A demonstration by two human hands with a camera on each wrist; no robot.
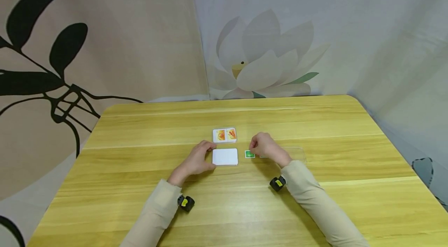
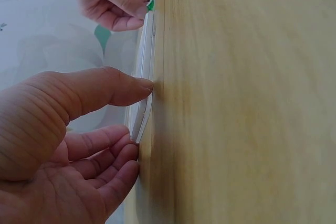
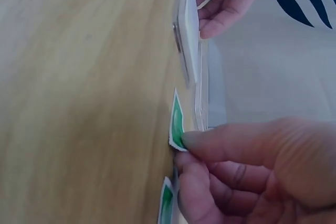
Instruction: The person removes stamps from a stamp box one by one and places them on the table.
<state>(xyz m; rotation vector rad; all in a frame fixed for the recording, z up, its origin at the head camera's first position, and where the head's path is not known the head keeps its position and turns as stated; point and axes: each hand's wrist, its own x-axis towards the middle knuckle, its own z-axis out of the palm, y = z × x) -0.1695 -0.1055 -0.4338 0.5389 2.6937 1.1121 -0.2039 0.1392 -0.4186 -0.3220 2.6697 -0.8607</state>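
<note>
My left hand (image 1: pixel 196 160) holds a white card (image 1: pixel 225 157) by its left side, with the thumb near one corner and the fingers near the other. In the left wrist view the white card (image 2: pixel 140 95) looks thick, with a clear layer beneath it. To its right, my right hand (image 1: pixel 268 148) pinches a small green stamp (image 1: pixel 250 154) between thumb and index finger. The right wrist view shows the jagged edge of this green stamp (image 3: pixel 177 124), tilted off the table. Another green stamp (image 3: pixel 166 205) lies nearer the wrist, partly hidden by the hand.
Just beyond the white card lies a card with two orange pictures (image 1: pixel 226 135). A clear flat sheet or case (image 1: pixel 301 151) lies under and beside the right forearm. The wooden table (image 1: pixel 224 208) ends at a printed curtain (image 1: pixel 140 37) behind.
</note>
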